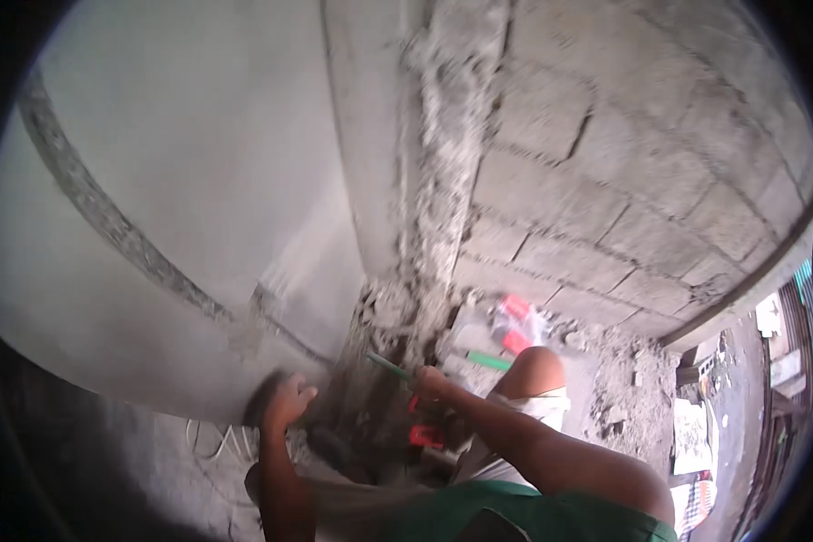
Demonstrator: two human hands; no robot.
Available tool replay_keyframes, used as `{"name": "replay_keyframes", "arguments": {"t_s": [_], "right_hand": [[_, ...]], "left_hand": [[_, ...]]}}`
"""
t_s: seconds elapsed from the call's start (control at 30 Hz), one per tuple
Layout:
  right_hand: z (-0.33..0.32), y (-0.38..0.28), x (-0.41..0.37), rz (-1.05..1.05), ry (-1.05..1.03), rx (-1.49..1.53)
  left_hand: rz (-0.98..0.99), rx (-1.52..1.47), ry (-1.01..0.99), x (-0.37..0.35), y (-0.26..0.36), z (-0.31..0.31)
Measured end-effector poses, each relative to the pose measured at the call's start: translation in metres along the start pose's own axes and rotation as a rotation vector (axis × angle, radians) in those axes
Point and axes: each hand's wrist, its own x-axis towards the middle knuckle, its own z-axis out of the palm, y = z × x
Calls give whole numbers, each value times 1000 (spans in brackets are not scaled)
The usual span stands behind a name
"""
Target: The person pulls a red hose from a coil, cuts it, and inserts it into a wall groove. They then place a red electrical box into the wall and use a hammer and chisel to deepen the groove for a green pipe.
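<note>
My right hand (427, 383) grips a thin green-handled tool (387, 365) that points left toward the rough mortar corner (397, 316) between a plastered wall and a block wall. At the foot of the plastered wall, my left hand (286, 402) presses on a dark, blurred object; I cannot tell what it is. A red-and-black object (425, 435) lies on the ground below my right hand. My bare knee (535, 370) is bent up just right of the tool.
The smooth grey plastered wall (181, 181) with a chased groove (108, 217) fills the left. A bare concrete block wall (623, 163) stands on the right. Red and green packets (510, 330) lie in rubble at its base. White wires (217, 441) lie on the floor.
</note>
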Motion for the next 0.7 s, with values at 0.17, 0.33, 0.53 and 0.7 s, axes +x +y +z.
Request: {"name": "replay_keyframes", "arguments": {"t_s": [0.17,0.33,0.53,0.7], "right_hand": [[-141,67,-150,446,323,666],[-148,103,-248,654,528,859],[-122,95,-245,782,1206,1408],[-89,120,-248,492,1256,620]], "left_hand": [[-38,-23,-92,-6,-66,10],[-9,131,-136,-79,-97,-42],[-186,-660,-203,-147,-104,-29],[-33,-322,172,-151,-98,-18]]}}
